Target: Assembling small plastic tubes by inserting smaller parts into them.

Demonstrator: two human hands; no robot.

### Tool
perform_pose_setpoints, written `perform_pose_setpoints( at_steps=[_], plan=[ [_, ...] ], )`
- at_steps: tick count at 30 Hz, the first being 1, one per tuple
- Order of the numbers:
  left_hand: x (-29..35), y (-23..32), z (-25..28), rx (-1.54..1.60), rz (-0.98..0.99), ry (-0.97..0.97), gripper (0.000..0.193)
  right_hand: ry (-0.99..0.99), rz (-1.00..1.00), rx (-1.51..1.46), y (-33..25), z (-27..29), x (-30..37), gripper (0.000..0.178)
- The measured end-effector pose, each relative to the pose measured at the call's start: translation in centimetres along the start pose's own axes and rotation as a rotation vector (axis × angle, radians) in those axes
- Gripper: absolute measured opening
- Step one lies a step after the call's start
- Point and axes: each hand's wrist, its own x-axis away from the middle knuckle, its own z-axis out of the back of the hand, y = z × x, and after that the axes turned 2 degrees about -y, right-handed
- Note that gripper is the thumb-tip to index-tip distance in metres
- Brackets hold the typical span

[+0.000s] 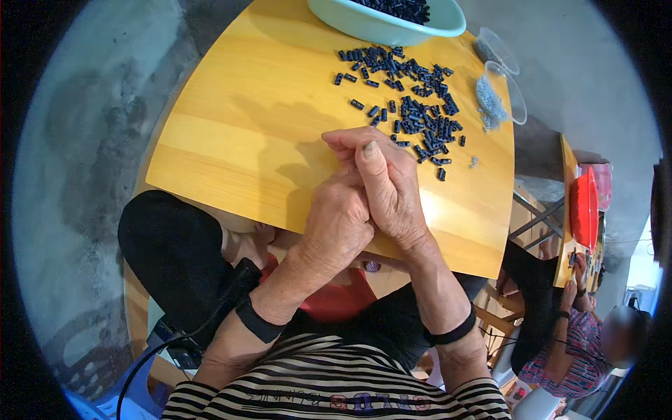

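Note:
Clasped together above the table's near edge are my left hand [337, 213] and my right hand [393, 183]. Both are closed, and the right thumb lies uppermost, pointing away from me. The left fingers are mostly hidden behind the right hand, and whatever may be between the palms is out of sight. Just beyond them, small black plastic pieces with holes [427, 126] lie scattered on the yellow wooden table [231, 133]. At the far edge stands a pale green basin [392, 31] filled with similar black pieces [399, 8].
A clear tub [519, 105] of small silvery parts [491, 105] lies at the right edge, beside another clear tub [500, 52]. Further right, another person [570, 350] works at a second table with a red basin [583, 210]. A grey wall [77, 175] rises on the left.

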Motion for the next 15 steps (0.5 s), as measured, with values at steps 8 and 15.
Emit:
perform_pose_setpoints(
  at_steps=[8,15],
  plan=[
    [-0.1,0.4,0.3,0.0,0.037,-0.006,0.024,-0.017,0.032,0.043,-0.2,0.0,-0.1,0.042],
    [-0.2,0.2,-0.1,-0.154,-0.043,-0.065,0.013,0.108,-0.326,-0.433,-1.0,1.8,-0.6,0.075]
  ],
)
